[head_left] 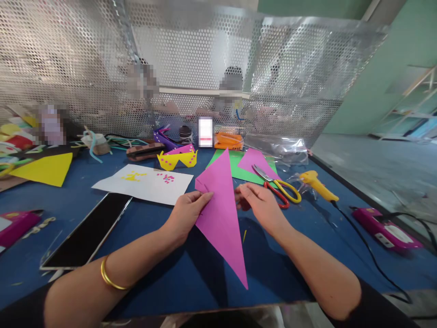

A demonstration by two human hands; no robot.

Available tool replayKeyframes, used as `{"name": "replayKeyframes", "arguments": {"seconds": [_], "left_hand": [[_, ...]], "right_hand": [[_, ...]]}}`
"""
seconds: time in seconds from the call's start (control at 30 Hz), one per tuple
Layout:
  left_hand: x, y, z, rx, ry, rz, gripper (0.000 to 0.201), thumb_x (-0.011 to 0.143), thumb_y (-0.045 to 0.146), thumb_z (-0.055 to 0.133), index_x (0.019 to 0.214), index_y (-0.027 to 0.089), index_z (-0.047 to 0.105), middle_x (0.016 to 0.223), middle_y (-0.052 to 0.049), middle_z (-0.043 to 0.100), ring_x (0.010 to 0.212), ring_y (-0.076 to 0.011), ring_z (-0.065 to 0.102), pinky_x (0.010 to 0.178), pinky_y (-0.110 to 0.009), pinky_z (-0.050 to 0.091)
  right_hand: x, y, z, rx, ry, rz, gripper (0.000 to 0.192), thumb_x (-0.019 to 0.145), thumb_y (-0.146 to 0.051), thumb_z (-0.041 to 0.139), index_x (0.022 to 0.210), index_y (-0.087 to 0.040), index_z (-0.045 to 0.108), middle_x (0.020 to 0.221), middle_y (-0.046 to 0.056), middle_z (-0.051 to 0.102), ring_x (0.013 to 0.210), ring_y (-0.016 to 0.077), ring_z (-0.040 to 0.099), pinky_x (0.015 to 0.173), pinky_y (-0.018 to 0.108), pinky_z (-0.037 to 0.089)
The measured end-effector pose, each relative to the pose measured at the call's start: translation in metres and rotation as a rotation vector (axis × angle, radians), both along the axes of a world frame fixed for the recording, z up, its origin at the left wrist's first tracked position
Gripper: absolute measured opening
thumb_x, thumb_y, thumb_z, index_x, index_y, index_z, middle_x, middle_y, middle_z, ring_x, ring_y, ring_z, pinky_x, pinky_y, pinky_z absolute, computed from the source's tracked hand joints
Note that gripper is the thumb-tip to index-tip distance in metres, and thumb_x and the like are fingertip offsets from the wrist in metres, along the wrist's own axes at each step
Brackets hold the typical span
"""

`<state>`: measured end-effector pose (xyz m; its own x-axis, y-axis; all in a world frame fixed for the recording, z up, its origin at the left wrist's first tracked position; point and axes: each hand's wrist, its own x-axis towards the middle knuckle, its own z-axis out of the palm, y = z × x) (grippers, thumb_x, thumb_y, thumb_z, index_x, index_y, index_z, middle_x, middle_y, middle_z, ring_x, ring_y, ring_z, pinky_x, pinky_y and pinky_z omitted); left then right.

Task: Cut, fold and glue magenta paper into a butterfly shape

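A long pink paper triangle lies on the blue table, right in front of the person. It is tall and thin. One sharp tip points away, up toward the green sheet, and the other sharp tip points back toward the person and a bit to the right. So the long way of the paper runs from far to near, and it sits between the two hands. The left hand is on the left edge of the paper, near the small folded corner. Its fingers are pressed together and pinch that edge. The right hand is on the right edge, about as high up. Its fingers are curled in close and touch the paper, but I cannot tell if they really grip it. Both hands are about the same way from the paper, one on each side. Just past the right hand lie scissors with red and yellow handles, and beside them a yellow glue gun. A white sheet with small dots lies to the left, and a dark phone lies near the left arm. Yellow paper glasses sit farther back.
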<state>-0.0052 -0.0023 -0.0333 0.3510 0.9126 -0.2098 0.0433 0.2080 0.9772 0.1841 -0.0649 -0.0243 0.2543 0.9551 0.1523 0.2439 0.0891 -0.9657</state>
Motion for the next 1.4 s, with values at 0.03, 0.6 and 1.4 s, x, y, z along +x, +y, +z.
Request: {"name": "replayKeyframes", "arguments": {"seconds": [0.03,0.6,1.4], "left_hand": [[0.0,0.001,0.0,-0.001,0.002,0.005,0.049,0.063,0.059,0.082,0.061,0.018,0.056,0.056,0.002,0.055,0.051,-0.0099,0.047,0.048,-0.022,0.031],[-0.005,-0.004,0.014,-0.368,-0.18,-0.451,0.021,0.079,0.036,0.069,0.073,0.015,0.067,0.045,0.009,0.03,0.04,-0.005,0.025,0.045,-0.022,0.024],[0.0,-0.004,0.006,-0.079,-0.104,-0.043,0.034,0.063,0.045,0.086,0.075,0.016,0.075,0.07,-0.007,0.071,0.066,-0.0164,0.062,0.061,-0.028,0.046]], "right_hand": [[0.004,0.002,0.001,0.031,-0.009,-0.053,0.034,0.078,-0.055,0.067,0.085,-0.022,0.066,0.076,0.002,0.07,0.068,0.0191,0.065,0.063,0.033,0.051],[0.012,-0.012,0.02,0.595,-0.668,-0.02,0.018,0.085,-0.045,0.074,0.097,-0.033,0.075,0.108,0.002,0.076,0.114,0.0276,0.064,0.112,0.05,0.035],[0.035,0.0,0.013,0.227,-0.297,-0.36,0.034,0.074,-0.042,0.075,0.104,-0.025,0.072,0.097,0.004,0.071,0.093,0.0255,0.064,0.091,0.044,0.047]]}}
